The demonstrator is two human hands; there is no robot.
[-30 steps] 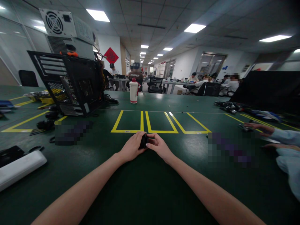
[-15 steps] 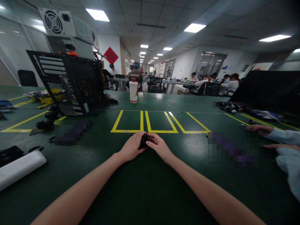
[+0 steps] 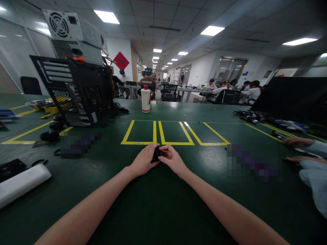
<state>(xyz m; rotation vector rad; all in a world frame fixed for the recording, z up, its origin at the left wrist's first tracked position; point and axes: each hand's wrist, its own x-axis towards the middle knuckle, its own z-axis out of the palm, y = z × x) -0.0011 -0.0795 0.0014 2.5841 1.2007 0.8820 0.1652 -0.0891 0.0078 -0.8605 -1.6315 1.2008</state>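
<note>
A small, dark, rounded black object (image 3: 156, 154) sits between my two hands, just in front of the yellow tape lines; its exact kind does not show. My left hand (image 3: 145, 159) is closed around it from the left, with the fingers over its top and the thumb low on the near side. From the right, my right hand (image 3: 173, 159) has its thumb and fingertips pinched at the object's right edge. Much of the object is hidden behind the fingers. Both hands rest low over the green tabletop (image 3: 158, 204).
Yellow tape outlines (image 3: 176, 143) lie beyond my hands, with a white-and-red tumbler (image 3: 145, 100) behind. An open black computer case (image 3: 84, 92) with a power supply (image 3: 63, 25) on top stands left. A white bar-shaped thing (image 3: 24, 185) lies near left; another person's hands (image 3: 297, 141) work at right.
My right fingers have shifted slightly at the object's edge, so a little more of its black side shows. My left hand stays put. The other person's hands at the right have moved a little.
</note>
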